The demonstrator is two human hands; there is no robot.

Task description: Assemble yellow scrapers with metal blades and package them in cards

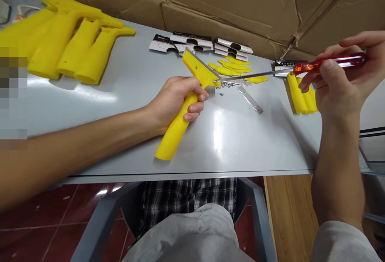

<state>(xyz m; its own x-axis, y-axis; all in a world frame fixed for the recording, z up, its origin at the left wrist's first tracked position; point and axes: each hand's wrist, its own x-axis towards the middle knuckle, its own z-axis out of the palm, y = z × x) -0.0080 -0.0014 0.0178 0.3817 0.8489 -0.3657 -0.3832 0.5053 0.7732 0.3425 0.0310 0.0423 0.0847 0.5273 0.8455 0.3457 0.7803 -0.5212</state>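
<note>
Head view — left hand (180, 95), grip around one yellow handle (176, 129); right hand (343, 79), grip around one red screwdriver (306, 67).

Creased cardboard (216, 9) backs the table (276, 146) (glossy grey) over red tiles (33, 242).

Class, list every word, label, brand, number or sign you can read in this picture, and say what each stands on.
No text can be quoted from this picture.
Card sleeves at the back: small pale print on black bands, too small to read.
Right-hand card: pale print, too small and blurred to read.
Yellow tool and red screwdriver: no readable marking.
</note>
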